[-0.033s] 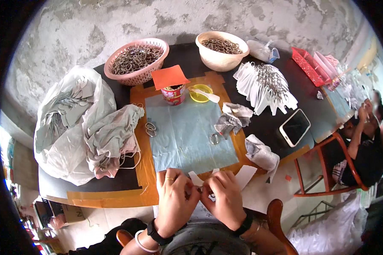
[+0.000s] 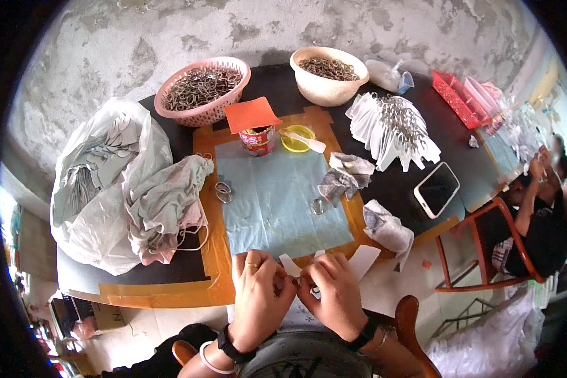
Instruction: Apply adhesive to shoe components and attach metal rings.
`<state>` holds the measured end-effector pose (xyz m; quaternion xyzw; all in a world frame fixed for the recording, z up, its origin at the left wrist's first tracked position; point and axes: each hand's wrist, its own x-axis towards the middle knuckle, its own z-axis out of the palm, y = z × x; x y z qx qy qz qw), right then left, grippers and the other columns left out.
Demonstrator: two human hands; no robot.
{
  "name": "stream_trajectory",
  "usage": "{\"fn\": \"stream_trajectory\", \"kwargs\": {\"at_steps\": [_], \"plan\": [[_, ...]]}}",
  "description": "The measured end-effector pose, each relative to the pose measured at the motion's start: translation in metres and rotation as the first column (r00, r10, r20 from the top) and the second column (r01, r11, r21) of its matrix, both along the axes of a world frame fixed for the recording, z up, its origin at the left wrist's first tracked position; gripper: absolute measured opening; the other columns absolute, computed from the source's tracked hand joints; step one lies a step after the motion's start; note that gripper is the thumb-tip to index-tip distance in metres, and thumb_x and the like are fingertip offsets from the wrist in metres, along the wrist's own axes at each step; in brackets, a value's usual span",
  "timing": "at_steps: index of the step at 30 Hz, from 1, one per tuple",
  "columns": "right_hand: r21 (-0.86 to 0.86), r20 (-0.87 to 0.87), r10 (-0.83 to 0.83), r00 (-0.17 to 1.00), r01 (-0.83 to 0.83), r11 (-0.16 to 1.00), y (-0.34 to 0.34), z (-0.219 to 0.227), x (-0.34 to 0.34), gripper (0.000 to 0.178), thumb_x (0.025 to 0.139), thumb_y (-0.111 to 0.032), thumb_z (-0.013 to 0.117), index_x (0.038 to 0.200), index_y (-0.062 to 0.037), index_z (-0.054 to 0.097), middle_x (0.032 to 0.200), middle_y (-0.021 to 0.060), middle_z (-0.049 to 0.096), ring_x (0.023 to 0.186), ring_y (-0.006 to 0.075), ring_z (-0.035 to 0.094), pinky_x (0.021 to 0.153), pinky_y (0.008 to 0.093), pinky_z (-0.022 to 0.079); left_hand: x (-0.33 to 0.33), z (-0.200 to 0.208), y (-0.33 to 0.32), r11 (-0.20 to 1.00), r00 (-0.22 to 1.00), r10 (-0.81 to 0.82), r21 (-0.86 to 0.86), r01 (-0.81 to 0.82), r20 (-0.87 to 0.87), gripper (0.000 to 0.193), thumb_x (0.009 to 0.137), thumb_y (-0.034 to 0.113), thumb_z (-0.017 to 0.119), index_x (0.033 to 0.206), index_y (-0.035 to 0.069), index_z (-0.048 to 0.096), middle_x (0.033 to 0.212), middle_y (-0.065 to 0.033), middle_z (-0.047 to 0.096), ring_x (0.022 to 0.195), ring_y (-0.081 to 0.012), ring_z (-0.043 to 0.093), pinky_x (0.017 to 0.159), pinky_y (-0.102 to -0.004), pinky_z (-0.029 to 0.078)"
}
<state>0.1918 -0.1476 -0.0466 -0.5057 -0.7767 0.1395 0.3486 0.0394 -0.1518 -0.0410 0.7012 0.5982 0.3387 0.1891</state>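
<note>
Close together at the table's near edge, my left hand [image 2: 258, 291] and my right hand [image 2: 331, 293] are closed, thumbs and fingertips pinching. A small dark bit shows where the fingertips meet, mostly covered by them. White strips [image 2: 363, 263] stick out beyond my fingers; whether either hand grips them cannot be seen. Ahead lies a blue sheet [image 2: 277, 201] taped down with brown tape. On it rest a metal ring [image 2: 317, 206] and, at its left edge, metal rings [image 2: 223, 192]. A crumpled grey-stained cloth [image 2: 345, 178] and another cloth [image 2: 387, 228] lie to the right.
At the back stand a pink basket [image 2: 170, 111] and a cream bowl [image 2: 324, 92], both full of metal rings. Between them are a red tin [image 2: 258, 143] under an orange card and a yellow dish [image 2: 288, 143]. White strips with rings [image 2: 394, 129], a phone [image 2: 437, 189], and a plastic bag [image 2: 101, 233] flank these.
</note>
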Motion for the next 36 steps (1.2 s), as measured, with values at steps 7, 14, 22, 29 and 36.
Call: {"fn": "stream_trajectory", "kwargs": {"at_steps": [7,14,22,29,36], "plan": [[-0.085,0.036,0.217,0.976,-0.213,0.973,0.009,0.022,0.01,0.02,0.069,-0.003,0.069,0.088,-0.0041,0.06,0.086,0.0078,0.056,0.081,0.0283,0.055,0.071,0.0384,0.046,-0.003,0.001,0.003,0.999,0.998,-0.047,0.005,0.048,-0.041,0.011,0.067,0.005,0.066,0.074,0.003,0.058,0.088,-0.0116,0.054,0.092,-0.033,0.047,0.084,-0.0423,0.039],[0.04,0.105,0.223,0.969,-0.228,0.973,0.006,0.013,0.009,0.014,0.068,-0.005,0.073,0.08,-0.0045,0.065,0.084,0.0067,0.056,0.078,0.0254,0.056,0.067,0.0364,0.047,-0.005,0.0,0.004,0.998,0.998,-0.061,-0.008,0.061,-0.023,0.011,0.068,0.006,0.066,0.074,0.003,0.057,0.088,-0.0119,0.055,0.092,-0.033,0.047,0.084,-0.0423,0.039],[0.035,-0.018,0.038,0.999,-0.038,0.999,0.001,-0.002,-0.003,0.015,0.068,-0.002,0.071,0.078,-0.0024,0.061,0.079,0.0089,0.054,0.075,0.0288,0.055,0.065,0.0391,0.046,0.0,-0.002,0.0,1.0,1.0,-0.017,0.022,0.017,-0.013,0.012,0.069,0.005,0.066,0.074,0.003,0.055,0.089,-0.0122,0.054,0.092,-0.0329,0.045,0.084,-0.0425,0.038],[0.035,-0.016,-0.023,1.0,0.024,0.999,-0.001,-0.005,-0.008,0.019,0.068,0.001,0.069,0.071,-0.0017,0.051,0.075,0.0118,0.049,0.073,0.032,0.052,0.062,0.0414,0.042,0.003,-0.004,-0.004,0.999,0.998,0.037,0.034,-0.039,0.043,0.015,0.066,0.001,0.069,0.075,0.002,0.057,0.095,-0.0124,0.054,0.095,-0.0321,0.046,0.086,-0.0415,0.038],[0.019,-0.027,-0.048,0.998,0.049,0.999,-0.001,-0.005,-0.01,0.019,0.067,0.001,0.069,0.073,-0.0014,0.051,0.075,0.0127,0.051,0.072,0.033,0.053,0.062,0.0425,0.043,0.001,-0.004,-0.003,0.999,0.998,0.042,0.028,-0.044,0.057,0.016,0.065,-0.001,0.069,0.075,0.002,0.057,0.096,-0.0126,0.054,0.096,-0.0323,0.046,0.086,-0.0413,0.039]]}}
